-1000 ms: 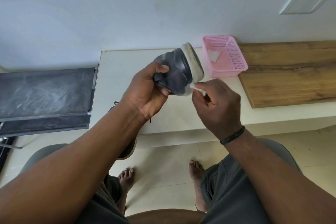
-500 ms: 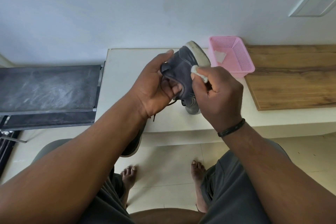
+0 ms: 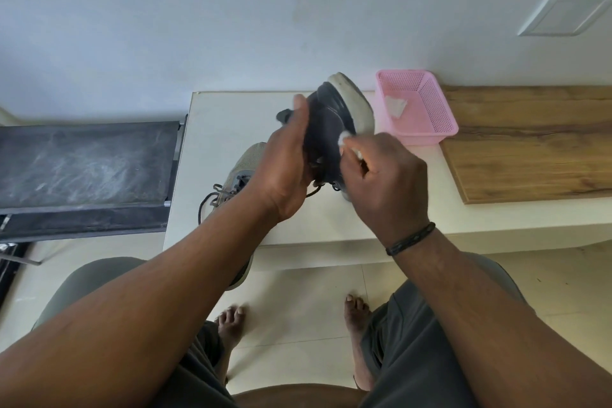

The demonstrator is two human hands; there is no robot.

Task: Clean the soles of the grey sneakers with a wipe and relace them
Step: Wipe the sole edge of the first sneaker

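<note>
1. Setting: pale wall behind; low white table against it, tiled floor in front. Person seated, bare feet on the tiles.
2. Left hand: fingers wrapped round the upper of a grey sneaker, gripping it above the table, toe end raised, heel end low near the table top. Pale sole faces up and to the right.
3. Right hand: fingers curled, pinching a small white wipe; the wipe touches the sneaker's side just below the sole edge. Dark band on that wrist.
4. Loose dark laces hang from the held sneaker between the two hands.
5. Second grey sneaker: on the table under the left forearm, mostly hidden; laced front shows, heel overhangs the table's near edge.
6. Pink mesh basket: on the table just right of the held sneaker, a crumpled white piece inside.
7. Wooden board: right of the basket, flat on the table.
8. Dark scuffed panel: left of the table, beside it.
</note>
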